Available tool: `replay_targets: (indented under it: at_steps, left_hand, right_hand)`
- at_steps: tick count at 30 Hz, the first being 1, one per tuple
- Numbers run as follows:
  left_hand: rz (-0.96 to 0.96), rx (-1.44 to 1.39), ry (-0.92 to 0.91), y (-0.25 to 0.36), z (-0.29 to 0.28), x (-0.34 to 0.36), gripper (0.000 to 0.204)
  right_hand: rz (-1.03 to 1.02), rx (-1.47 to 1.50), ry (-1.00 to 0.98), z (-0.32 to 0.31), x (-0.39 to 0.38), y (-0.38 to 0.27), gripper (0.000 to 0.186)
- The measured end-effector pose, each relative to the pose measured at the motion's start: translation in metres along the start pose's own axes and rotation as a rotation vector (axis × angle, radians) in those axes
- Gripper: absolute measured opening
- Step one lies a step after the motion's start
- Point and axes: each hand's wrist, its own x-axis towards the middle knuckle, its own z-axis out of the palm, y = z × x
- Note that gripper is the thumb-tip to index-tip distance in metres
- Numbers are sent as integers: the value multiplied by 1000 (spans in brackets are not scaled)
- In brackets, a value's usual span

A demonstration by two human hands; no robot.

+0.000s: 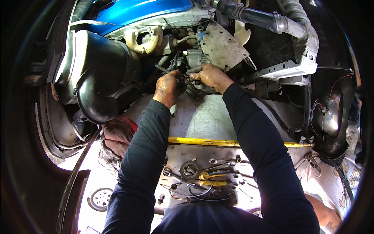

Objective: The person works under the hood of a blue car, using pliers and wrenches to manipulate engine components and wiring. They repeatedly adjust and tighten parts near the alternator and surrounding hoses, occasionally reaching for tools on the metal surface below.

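Note:
Deep in the engine bay, both my hands meet just below a grey metal alternator-like housing (196,58). My left hand (167,86) is closed, its fingertips around dark, thin wires (184,77) that run between the two hands. My right hand (210,76) pinches the other end of these wires with thumb and forefinger. The wire ends are small and partly hidden by my fingers. A flat grey metal plate (222,46) with holes sits right above my right hand. Dark connectors and cables crowd around the left fingertips.
A big black air duct (101,66) stands left, a blue engine cover (140,13) behind. A yellow-edged bar (202,141) crosses in front of me. Nearer lie yellow-handled pliers (216,177), wrenches (226,161) and a tape roll (189,170). Another person's arm (323,212) shows lower right.

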Motion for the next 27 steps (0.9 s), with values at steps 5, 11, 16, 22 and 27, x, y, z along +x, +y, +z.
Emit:
replay_targets:
  at_steps: [5, 11, 16, 22, 27]
  left_hand:
    - [-4, 2, -66, 2, -1, 0, 24]
    - [-54, -135, -72, -1, -5, 10, 16]
    - [-132, -250, -189, -5, -12, 23, 16]
    - [-181, -350, -176, -5, -8, 25, 18]
    - [-121, -261, -206, -4, -6, 16, 18]
  right_hand:
    - [-118, -311, 102, -6, -15, -12, 31]
    - [-516, -524, 146, -8, -35, -21, 33]
    - [-576, -457, 148, -8, -40, -23, 29]
    - [-610, -564, 152, -3, -37, -31, 31]
    - [-465, -586, 109, -4, -40, -36, 33]
